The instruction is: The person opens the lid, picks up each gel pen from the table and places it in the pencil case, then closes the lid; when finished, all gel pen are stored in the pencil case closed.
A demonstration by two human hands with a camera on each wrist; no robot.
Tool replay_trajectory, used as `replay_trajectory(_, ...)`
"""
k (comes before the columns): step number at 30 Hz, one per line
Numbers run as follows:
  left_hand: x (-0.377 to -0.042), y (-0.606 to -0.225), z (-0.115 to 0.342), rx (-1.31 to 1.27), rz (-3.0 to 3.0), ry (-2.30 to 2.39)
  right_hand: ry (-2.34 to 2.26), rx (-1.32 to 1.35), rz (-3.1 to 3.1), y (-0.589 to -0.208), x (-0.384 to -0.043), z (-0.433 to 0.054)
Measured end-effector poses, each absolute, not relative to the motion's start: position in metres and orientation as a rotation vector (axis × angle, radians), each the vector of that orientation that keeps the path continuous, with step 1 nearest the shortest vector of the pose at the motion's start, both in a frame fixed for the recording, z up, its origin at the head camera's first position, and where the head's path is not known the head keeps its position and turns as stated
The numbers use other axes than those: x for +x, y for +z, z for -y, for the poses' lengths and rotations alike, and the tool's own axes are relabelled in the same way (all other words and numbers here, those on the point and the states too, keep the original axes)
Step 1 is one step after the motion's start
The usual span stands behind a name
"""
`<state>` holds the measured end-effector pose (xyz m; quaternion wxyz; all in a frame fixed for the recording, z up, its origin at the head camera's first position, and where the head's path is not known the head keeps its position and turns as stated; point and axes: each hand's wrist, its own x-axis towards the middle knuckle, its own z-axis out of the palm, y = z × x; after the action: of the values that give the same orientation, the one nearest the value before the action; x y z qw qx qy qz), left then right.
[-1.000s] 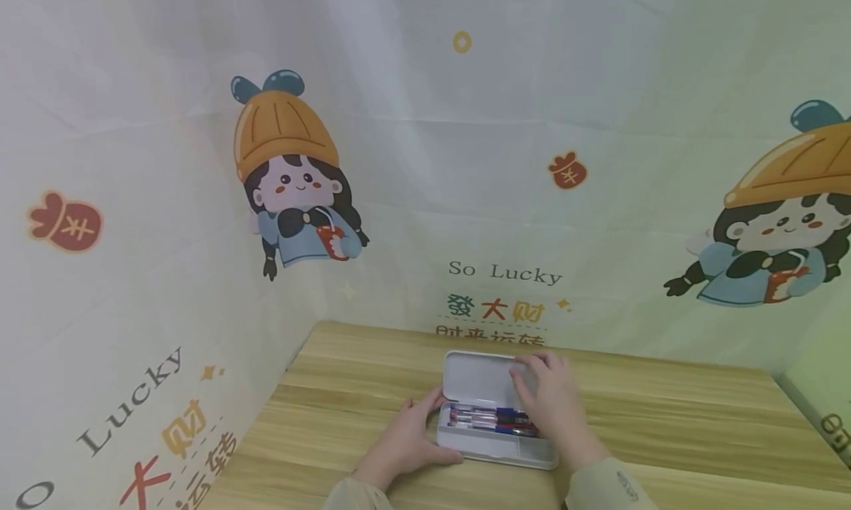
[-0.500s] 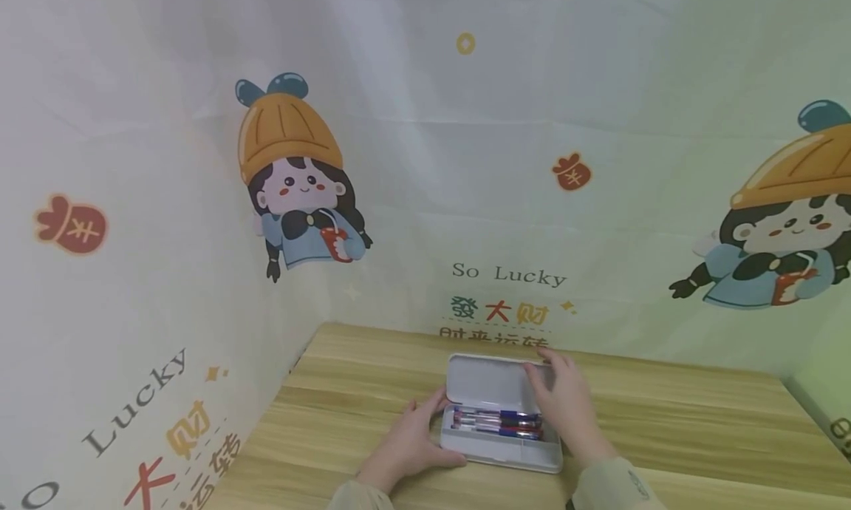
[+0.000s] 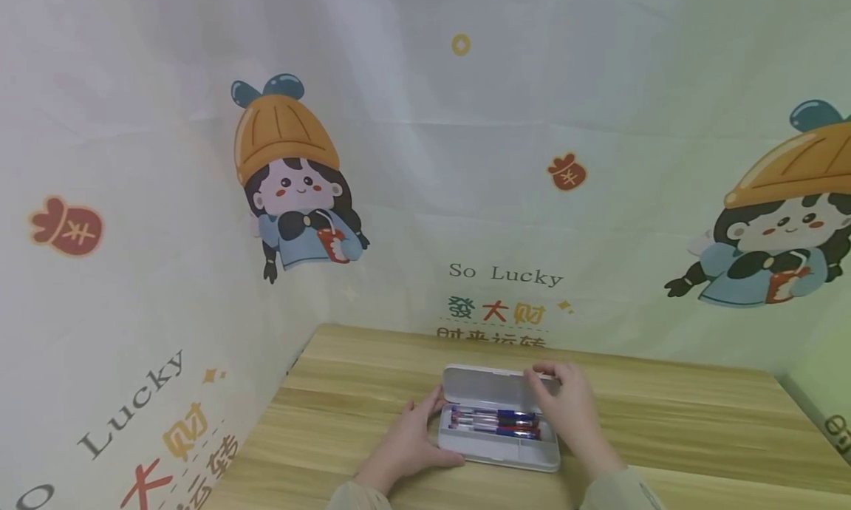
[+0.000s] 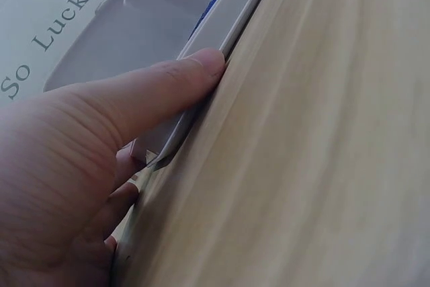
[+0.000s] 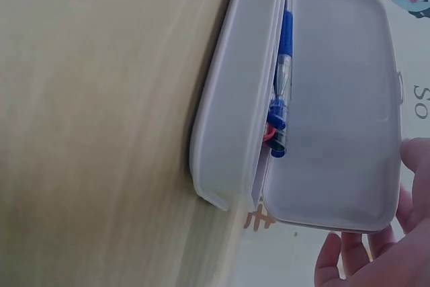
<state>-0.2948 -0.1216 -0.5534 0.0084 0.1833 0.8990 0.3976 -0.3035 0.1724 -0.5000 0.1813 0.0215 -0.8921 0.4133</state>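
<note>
A pale grey pencil case (image 3: 485, 447) lies on the wooden table, its hinged lid (image 3: 488, 386) raised and tilted. Inside the base lie several pens (image 3: 495, 421), with blue, red and clear parts. My left hand (image 3: 405, 440) grips the left end of the base; in the left wrist view its thumb (image 4: 168, 89) lies along the front edge and the other fingers go behind. At the lid's right end, my right hand (image 3: 568, 406) holds the upper edge, thumb at the front and fingers behind, as the right wrist view (image 5: 396, 253) of that hand shows.
The wooden table (image 3: 698, 436) runs back to a printed cloth (image 3: 412, 199) with cartoon figures and lettering. This cloth also hangs along the left side. A pale strip (image 3: 705, 488) lies along the table's front right.
The lid has tipped forward, so its upper edge is lower. My right hand came down with it, keeping hold of the right end. The left hand stays at the base.
</note>
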Motion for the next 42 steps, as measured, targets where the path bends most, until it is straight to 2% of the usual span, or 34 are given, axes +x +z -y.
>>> replay_trajectory(5, -0.296, -0.553, 0.121, 0.598, -2.815, 1.243, 1.217, 0.067, 2.529, -0.502, -0.294, -0.176)
replay_trajectory(21, -0.296, -0.548, 0.129, 0.530, -2.716, 1.394, 1.047, 0.328, 2.648, -0.506, -0.254, -0.186)
replay_trajectory(42, -0.297, -0.552, 0.128, 0.531, -2.711, 1.400, 0.664, 0.555, 2.767, -0.522, -0.244, -0.190)
